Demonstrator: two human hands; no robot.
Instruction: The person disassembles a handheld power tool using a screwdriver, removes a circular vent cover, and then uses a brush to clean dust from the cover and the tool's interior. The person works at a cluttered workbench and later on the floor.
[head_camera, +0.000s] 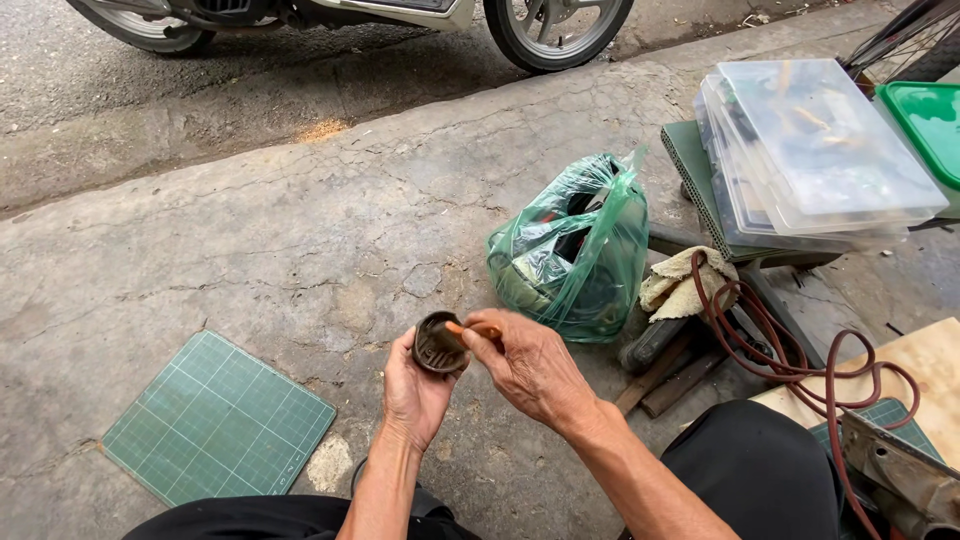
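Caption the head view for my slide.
Left hand holds a round dark part; right hand works it with a small brush.

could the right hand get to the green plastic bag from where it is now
Probably yes. The right hand, pinching a small orange-handled tool, sits just short of the green plastic bag, with only bare concrete between; it would have to drop the tool first.

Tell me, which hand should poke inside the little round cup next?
Probably the right hand. It already pinches the thin orange stick, whose tip sits at the cup mouth. The left hand is busy cradling the cup from below, so it is better kept steadying it.
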